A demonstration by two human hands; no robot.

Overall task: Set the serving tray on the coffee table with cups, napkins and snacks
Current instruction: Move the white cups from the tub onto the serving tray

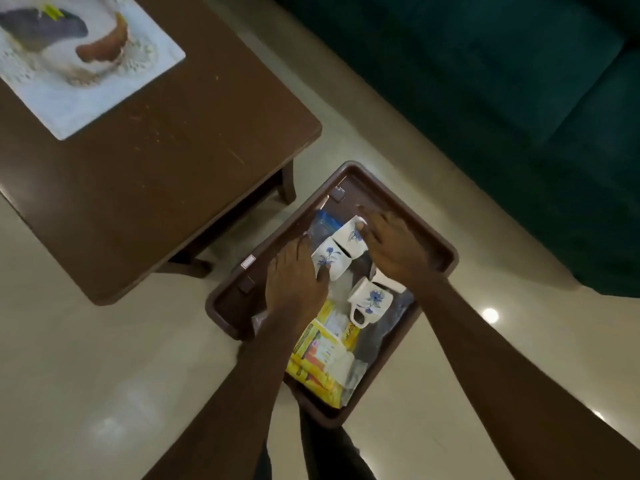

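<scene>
A brown serving tray (437,250) lies low over the pale floor, beside the coffee table (166,174). In it lie white cups with blue flowers, yellow snack packets (320,362) and a blue-topped packet (323,221). My left hand (294,282) grips one cup (329,259) lying on its side. My right hand (391,247) holds a second cup (349,237) right next to the first. A third cup (370,303) lies nearer me with its handle showing. Clear plastic wrap shows under the cups; I cannot make out napkins for sure.
A white placemat (149,81) with a blurred decorative piece on it covers the table's far left. A dark green sofa (485,81) fills the upper right. Glossy floor tiles (104,375) surround the tray. My dark trouser legs show below the tray.
</scene>
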